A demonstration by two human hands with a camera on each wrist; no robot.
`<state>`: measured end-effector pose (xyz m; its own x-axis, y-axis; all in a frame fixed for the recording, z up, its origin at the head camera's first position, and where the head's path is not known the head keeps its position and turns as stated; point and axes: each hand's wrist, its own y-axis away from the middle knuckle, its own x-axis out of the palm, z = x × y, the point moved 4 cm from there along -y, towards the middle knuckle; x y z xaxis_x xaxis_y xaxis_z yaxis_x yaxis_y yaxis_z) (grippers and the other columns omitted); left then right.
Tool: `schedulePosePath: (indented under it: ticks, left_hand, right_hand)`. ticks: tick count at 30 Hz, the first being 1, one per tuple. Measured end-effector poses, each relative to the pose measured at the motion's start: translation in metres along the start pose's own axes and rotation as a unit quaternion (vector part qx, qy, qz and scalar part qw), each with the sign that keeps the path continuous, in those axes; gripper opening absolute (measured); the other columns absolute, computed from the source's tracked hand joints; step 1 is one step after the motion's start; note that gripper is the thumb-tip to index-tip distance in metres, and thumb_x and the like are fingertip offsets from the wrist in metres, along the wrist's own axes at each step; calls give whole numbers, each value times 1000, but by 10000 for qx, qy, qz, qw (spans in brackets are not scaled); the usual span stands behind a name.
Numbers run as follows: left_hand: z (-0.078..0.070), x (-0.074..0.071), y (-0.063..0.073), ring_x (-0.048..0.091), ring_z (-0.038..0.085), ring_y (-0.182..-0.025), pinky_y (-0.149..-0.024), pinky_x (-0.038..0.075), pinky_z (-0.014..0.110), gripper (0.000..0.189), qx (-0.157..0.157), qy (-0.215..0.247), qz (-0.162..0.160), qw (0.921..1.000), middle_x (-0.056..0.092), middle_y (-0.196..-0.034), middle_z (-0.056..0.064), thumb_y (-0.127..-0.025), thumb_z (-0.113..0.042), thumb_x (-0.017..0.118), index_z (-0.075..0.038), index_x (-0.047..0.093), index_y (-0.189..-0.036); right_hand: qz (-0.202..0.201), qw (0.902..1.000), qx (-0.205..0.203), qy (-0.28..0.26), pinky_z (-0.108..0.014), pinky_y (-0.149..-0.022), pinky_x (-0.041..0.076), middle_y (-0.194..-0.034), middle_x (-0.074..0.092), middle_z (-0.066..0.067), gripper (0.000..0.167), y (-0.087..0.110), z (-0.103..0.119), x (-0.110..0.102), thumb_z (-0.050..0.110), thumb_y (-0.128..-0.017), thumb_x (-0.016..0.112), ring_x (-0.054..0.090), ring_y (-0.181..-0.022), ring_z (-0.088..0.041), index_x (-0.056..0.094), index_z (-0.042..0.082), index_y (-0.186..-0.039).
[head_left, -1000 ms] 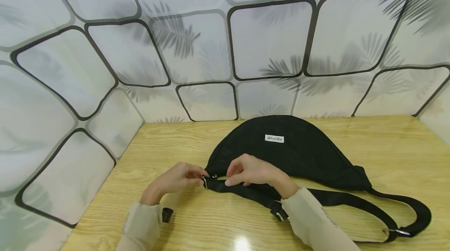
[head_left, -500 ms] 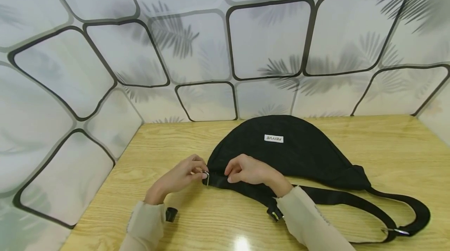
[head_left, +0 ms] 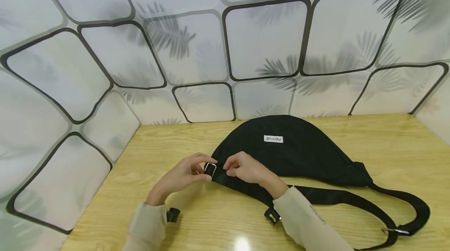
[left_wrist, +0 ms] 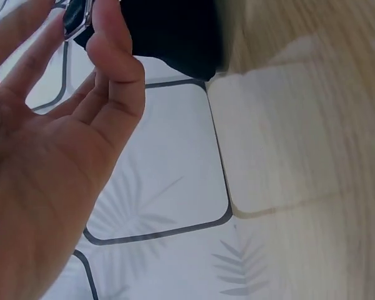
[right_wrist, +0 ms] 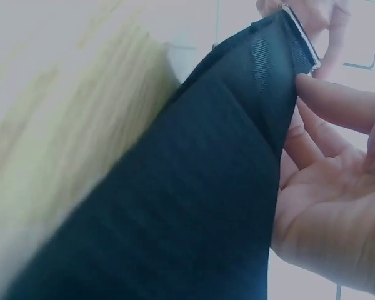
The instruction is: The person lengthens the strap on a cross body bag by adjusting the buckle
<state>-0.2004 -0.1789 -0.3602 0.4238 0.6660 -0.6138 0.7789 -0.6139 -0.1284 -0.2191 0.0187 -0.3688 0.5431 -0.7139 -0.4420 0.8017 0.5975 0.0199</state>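
Note:
A black waist bag (head_left: 288, 151) lies on the wooden table, its white label upside down in the head view. My left hand (head_left: 184, 175) pinches a square metal strap buckle (head_left: 210, 169) at the left end of the black strap (head_left: 242, 186), between thumb and fingers. Close to its right, my right hand (head_left: 247, 171) holds the strap's edge; in the right wrist view the thumb (right_wrist: 337, 106) touches that edge while the other fingers lie partly behind the webbing. Only part of the buckle shows in the left wrist view, between the fingertips.
The strap loops over the table (head_left: 140, 165) to the right, where a second metal slider (head_left: 400, 232) lies. Small black devices (head_left: 173, 215) sit by both sleeve cuffs. A patterned wall covering (head_left: 267, 40) borders the table at back and left.
My left hand has raised and tilted the buckle, so its square frame now faces the head camera. The right hand has shifted slightly left along the strap. The bag has barely moved.

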Motion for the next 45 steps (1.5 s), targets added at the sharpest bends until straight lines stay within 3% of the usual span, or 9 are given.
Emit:
schedulePosePath:
  ticks: [3, 7, 16, 22, 28, 32, 38, 45]
  left_hand:
    - [0, 2, 2, 60, 11, -73, -73, 55, 31, 51, 64, -127, -37, 9999, 57, -127, 20, -87, 4, 77, 2, 59, -135]
    - [-1, 5, 1, 58, 9, -73, -67, 55, 30, 54, 216, -292, -185, 9992, 59, -122, 19, -84, 12, 76, 3, 60, -134]
    - [-2, 8, 1, 62, 12, -71, -60, 51, 28, 54, 406, -223, -301, 9985, 64, -119, 22, -89, 6, 75, 10, 54, -139]
    - [-3, 7, 2, 61, 11, -75, -67, 53, 31, 53, 590, -338, -417, 9968, 63, -125, 23, -90, 0, 75, 10, 54, -138]
    - [-4, 7, 0, 57, 11, -78, -72, 54, 31, 52, 624, -297, -377, 9969, 63, -119, 19, -91, -1, 75, 9, 55, -138]
    - [-6, 10, -2, 57, 11, -80, -73, 54, 31, 51, 506, -254, -377, 9977, 62, -122, 20, -92, -2, 74, 8, 55, -138]
    - [-11, 12, -4, 60, 14, -84, -75, 54, 31, 49, 449, -177, -423, 9979, 63, -124, 20, -93, -3, 74, 7, 56, -138]
    - [-13, 14, -7, 60, 16, -86, -75, 52, 32, 46, 550, -102, -442, 9975, 63, -123, 18, -94, -4, 73, 5, 57, -137]
  right_hand:
    - [-71, 9997, 81, -214, -29, -75, 49, -90, 71, -5, 12, 1, -1, -1, -8, -92, 62, 58, -82, -13, 72, -6, -99]
    - [-112, 9992, 133, -369, -32, -78, 51, -89, 71, -5, 14, 1, -3, -4, -9, -92, 61, 61, -85, -14, 72, -6, -99]
    - [-326, 9980, 84, -539, -35, -82, 51, -83, 68, -6, 12, 0, -7, -7, -8, -93, 61, 60, -83, -12, 72, -8, -100]
    - [-444, 9975, 113, -540, -35, -82, 50, -83, 67, -5, 11, -1, -6, -7, -6, -94, 63, 59, -82, -14, 72, -7, -101]
    - [-513, 9964, 212, -644, -34, -79, 48, -81, 66, -4, 11, 0, -3, -7, -4, -95, 64, 57, -81, -15, 72, -8, -102]
    - [-558, 9930, 89, -1035, -34, -81, 49, -83, 69, -8, 13, 0, -3, -5, -5, -97, 61, 60, -77, -16, 70, -11, -104]
    - [-453, 9803, -83, -1923, -41, -78, 58, -101, 72, -20, 15, 1, -3, 1, -6, -100, 55, 67, -71, -23, 66, -14, -108]
    - [-518, 9728, -91, -2254, -40, -75, 59, -99, 71, -19, 13, 0, -2, 3, -8, -99, 55, 68, -79, -23, 64, -15, -106]
